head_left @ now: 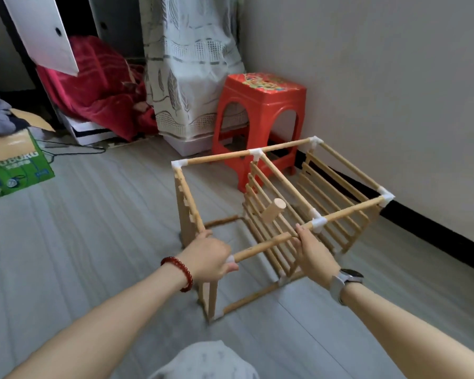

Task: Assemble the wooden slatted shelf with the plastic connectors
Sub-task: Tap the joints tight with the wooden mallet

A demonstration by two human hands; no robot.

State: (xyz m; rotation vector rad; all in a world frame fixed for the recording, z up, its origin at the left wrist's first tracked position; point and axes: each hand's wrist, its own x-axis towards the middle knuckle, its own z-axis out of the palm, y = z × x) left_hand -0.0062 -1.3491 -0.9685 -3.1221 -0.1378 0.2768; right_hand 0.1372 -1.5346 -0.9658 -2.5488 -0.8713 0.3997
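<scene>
While the left hand [210, 257] grips a corner, the right hand [314, 254] holds the rod [266, 243]

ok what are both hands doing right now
left hand: gripping the near corner connector of the shelf frame.
right hand: curled round the front dowel.

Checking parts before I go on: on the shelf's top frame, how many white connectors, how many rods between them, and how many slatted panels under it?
Connectors: 6 (one mostly under the left hand)
Rods: 7
Panels: 3
Total: 16
</scene>
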